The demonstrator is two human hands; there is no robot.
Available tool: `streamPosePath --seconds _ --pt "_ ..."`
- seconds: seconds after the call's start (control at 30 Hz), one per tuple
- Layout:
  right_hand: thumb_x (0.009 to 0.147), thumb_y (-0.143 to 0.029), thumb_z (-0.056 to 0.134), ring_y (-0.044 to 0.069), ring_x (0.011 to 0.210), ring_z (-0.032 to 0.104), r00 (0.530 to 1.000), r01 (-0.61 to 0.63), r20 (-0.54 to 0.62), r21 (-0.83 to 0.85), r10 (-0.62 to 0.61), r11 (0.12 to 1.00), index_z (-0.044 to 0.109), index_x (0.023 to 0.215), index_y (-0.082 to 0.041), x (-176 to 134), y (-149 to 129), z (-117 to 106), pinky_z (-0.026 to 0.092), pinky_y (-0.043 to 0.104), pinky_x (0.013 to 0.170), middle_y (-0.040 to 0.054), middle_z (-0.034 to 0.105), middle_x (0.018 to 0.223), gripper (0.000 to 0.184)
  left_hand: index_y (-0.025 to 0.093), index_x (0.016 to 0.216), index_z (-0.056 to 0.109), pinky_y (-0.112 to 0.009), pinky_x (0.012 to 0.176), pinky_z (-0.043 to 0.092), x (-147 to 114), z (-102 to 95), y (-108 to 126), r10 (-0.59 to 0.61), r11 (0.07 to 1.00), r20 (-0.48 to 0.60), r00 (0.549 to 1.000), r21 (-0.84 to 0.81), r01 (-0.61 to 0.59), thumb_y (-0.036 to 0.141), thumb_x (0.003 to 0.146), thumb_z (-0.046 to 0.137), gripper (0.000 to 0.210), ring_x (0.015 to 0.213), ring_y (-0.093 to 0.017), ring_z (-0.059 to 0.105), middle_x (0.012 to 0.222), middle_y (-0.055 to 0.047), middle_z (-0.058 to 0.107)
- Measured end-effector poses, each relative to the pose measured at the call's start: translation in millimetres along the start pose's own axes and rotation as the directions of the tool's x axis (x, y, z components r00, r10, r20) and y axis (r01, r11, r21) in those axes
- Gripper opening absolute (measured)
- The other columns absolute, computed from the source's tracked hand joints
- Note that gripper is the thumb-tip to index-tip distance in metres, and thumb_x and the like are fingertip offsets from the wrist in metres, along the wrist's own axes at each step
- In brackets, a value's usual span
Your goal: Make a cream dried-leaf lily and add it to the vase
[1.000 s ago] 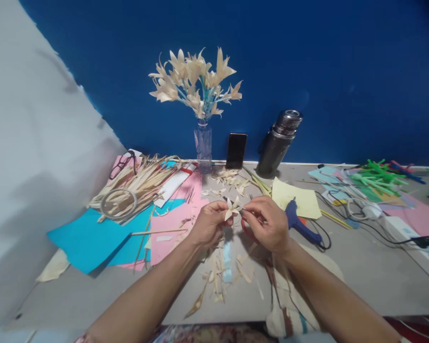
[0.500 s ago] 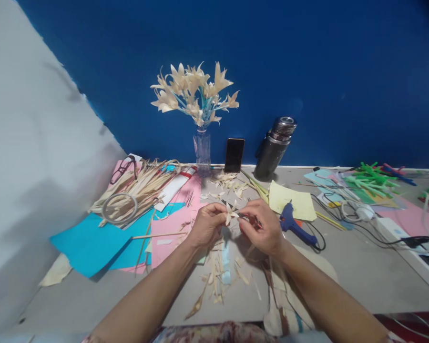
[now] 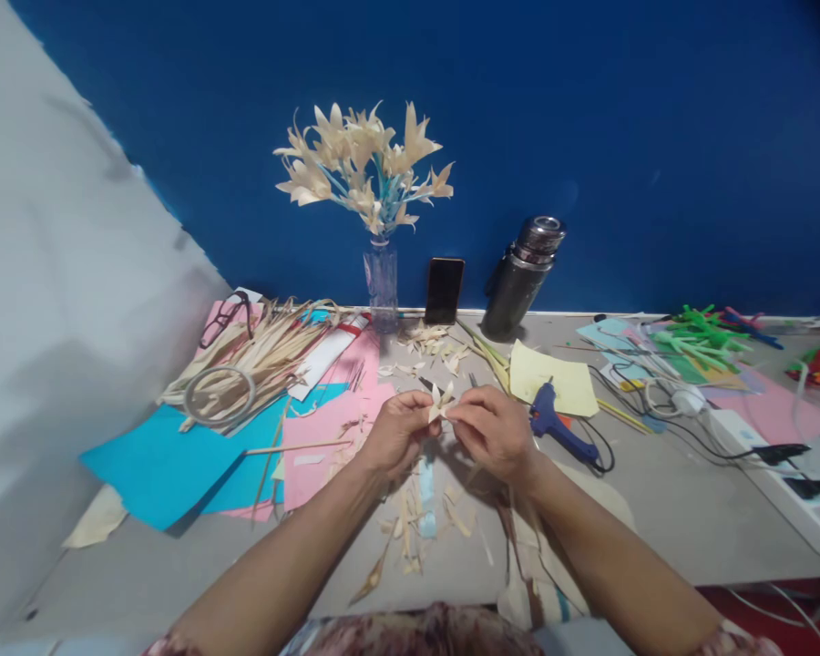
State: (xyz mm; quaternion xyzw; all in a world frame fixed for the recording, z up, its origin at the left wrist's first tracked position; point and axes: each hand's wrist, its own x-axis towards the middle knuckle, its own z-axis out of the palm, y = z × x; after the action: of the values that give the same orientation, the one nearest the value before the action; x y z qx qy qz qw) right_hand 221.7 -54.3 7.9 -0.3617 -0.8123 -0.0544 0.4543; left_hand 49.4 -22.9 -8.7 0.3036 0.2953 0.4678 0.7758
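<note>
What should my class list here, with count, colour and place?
Table: one, grey, below
Vase: one, clear, back
Flowers: many, cream, in vase
Phone: one, black, right of vase
Flask: one, dark, right of phone
Glue gun: one, blue, right
Strips: many, straw-coloured, left
Ring: one, grey, on strips
Glasses: one pair, dark, back left
Paper: several, blue, pink, yellow, both sides
Fuzzy stems: many, green, back right
Power strip: one, white, right
Scraps: many, cream, centre
Small flower: one, cream, centre
Left hand: one, bare, holding small flower
Right hand: one, bare, beside left
</note>
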Motion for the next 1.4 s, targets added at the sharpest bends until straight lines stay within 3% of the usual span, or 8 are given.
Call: streamPosePath --seconds 0.7,0.97,1.4 --pt "0.090 -0.010 0.061 0.020 0.080 0.064 0.997 -0.080 0.008 0.043 0.080 0.996 0.067 0.099 -0.021 0.4 -5.5 1.7 0.051 0.031 0.067 0.0078 0.068 0.088 0.016 0.012 0.074 0.064 -0.019 0.057 0.048 -3.2 -2.8 -4.1 -0.111 0.975 0.033 0.993 -0.188 0.115 0.009 0.061 0.086 0.025 0.052 -0.007 0.055 0.061 -0.001 0.063" --pt "0.090 -0.017 0.062 0.015 0.063 0.057 0.970 -0.240 -0.004 0.121 0.242 0.963 0.064 0.093 -0.020 1.9 -7.5 7.0 0.045 0.028 0.057 0.0058 0.067 0.083 0.005 0.011 0.073 0.066 -0.018 0.055 0.047 -2.9 -2.5 -2.8 -0.114 0.970 0.017 0.993 -0.212 0.115 0.011 0.059 0.088 0.026 0.053 -0.006 0.054 0.065 -0.002 0.064" --pt "0.091 -0.018 0.061 0.016 0.070 0.059 0.944 -0.328 0.058 0.236 0.324 0.915 0.064 0.090 -0.020 -1.8 -10.0 12.0 0.046 0.028 0.061 0.0045 0.065 0.081 0.005 0.011 0.074 0.065 -0.017 0.056 0.045 -2.9 -0.8 -7.1 -0.098 0.978 0.047 0.994 -0.179 0.105 0.012 0.061 0.087 0.026 0.053 -0.006 0.052 0.063 0.000 0.061"
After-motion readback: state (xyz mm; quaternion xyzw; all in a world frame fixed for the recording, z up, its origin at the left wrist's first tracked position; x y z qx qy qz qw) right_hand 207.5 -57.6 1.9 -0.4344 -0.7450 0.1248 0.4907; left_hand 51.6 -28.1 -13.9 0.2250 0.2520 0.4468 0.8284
